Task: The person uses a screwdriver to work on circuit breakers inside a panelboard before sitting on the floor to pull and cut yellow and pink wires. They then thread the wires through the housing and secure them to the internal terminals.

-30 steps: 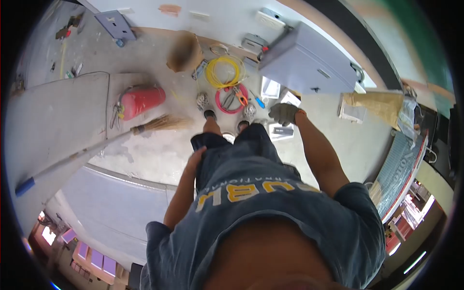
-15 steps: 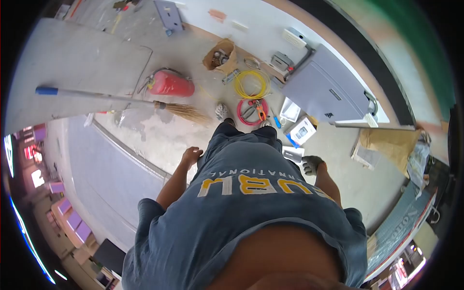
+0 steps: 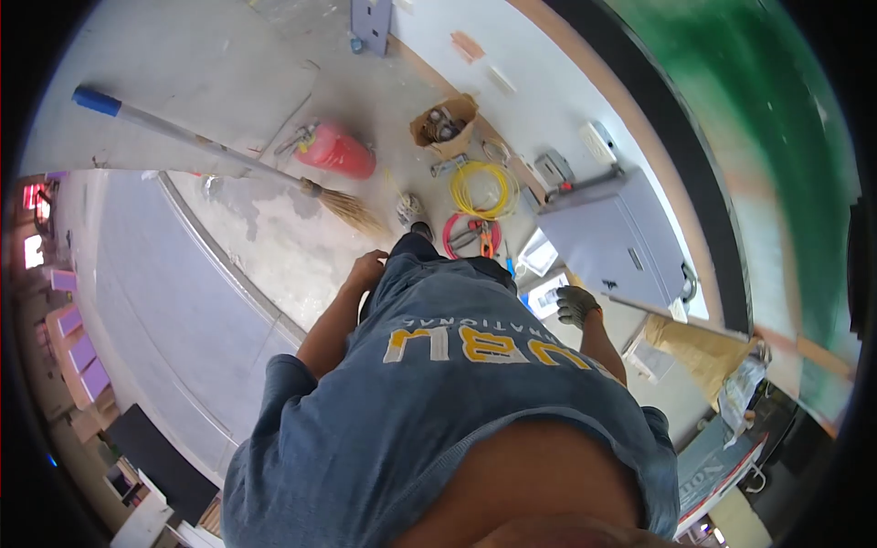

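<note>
My left hand [image 3: 368,268] is bare and hangs beside my left thigh, fingers loosely stretched and holding nothing visible. On the other side, my right hand [image 3: 575,306] wears a dark grey glove; its fingers are slightly bent and apart, with no object seen in them. Below it on the floor, partly covered by the hand, lies a white box [image 3: 545,298]. Past my feet are a yellow cable coil [image 3: 481,191] and a red coil [image 3: 448,236] with orange-handled pliers [image 3: 487,239] lying in it. A blue-handled tool [image 3: 510,265] lies nearby.
A grey metal cabinet [image 3: 607,228] stands against the wall at right. A paper bag [image 3: 445,125] holds parts. A red fire extinguisher [image 3: 338,151] lies on the floor near a broom [image 3: 215,146]. Brown paper [image 3: 690,352] lies at right, and a low ledge [image 3: 174,283] runs along the left.
My view has turned, shifting the floor items slightly. One foot has stepped forward. My left hand has swung nearer the thigh, and my gloved right hand has moved forward over the white box.
</note>
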A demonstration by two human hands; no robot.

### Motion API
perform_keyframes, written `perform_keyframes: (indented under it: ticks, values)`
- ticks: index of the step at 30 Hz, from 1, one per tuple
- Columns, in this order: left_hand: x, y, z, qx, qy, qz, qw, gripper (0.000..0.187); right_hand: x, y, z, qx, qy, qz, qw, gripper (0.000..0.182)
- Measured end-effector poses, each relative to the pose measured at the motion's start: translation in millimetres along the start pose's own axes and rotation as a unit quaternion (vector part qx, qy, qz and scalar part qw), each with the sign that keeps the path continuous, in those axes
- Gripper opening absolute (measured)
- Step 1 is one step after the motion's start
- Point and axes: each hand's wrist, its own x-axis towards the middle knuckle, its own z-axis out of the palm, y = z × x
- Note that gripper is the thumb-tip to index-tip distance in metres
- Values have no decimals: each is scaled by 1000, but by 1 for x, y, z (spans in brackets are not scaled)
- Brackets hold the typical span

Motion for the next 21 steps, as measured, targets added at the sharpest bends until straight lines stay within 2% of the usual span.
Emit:
perform_keyframes:
  ticks: [1,2,3,4,5,6,7,8,9,11,13,14,16,17,18,19,20,21]
  values:
    - [6,0,-13,8,17,-3,1000,38,34,-5,-31,66,-189,3,980,19]
    - [12,-7,-24,18,27,-6,999,39,8,-36,-16,33,-155,-3,987,18]
    - [19,-14,-38,-7,14,-37,999,42,27,-42,-30,102,-214,-35,971,20]
    - [30,-43,-38,-18,48,37,998,42,16,-57,-15,28,-73,-81,994,20]
    - [44,-67,-41,-127,24,-32,991,42,-16,-90,20,-21,88,-39,995,24]
    - [55,-91,-44,-232,0,-103,967,42,-18,-100,23,11,68,-87,994,34]
    - [61,-120,-45,-341,-4,-88,936,40,-11,-115,24,56,26,-71,996,36]
    - [66,-143,-52,-337,-9,-84,938,40,-20,-131,40,63,29,-72,995,36]
    - [68,-164,-59,-242,-26,-41,969,39,-42,-157,66,41,59,-103,992,32]
    - [55,-173,-77,-148,-38,-3,988,37,-55,-189,102,29,81,-128,988,20]
    - [36,-151,-101,-160,20,-150,975,29,-56,-206,127,11,68,-137,988,15]
    - [37,-158,-103,-203,23,-168,964,21,-56,-216,135,-3,58,-146,988,14]
    - [49,-188,-97,-203,-8,-129,971,16,-52,-232,143,-57,60,-146,986,18]
    - [52,-192,-95,-203,-9,-101,974,16,-37,-234,139,-272,79,-267,921,19]
    - [53,-192,-94,-202,-13,-78,976,17,-20,-238,132,-469,93,-371,796,19]
    - [54,-186,-93,-213,-23,-74,974,17,3,-245,121,-627,107,-440,634,27]
    - [52,-165,-96,-246,-33,-122,961,27,-2,-259,129,-627,108,-443,631,27]
    - [50,-144,-99,-277,-41,-170,945,39,-12,-274,137,-571,127,-388,712,26]
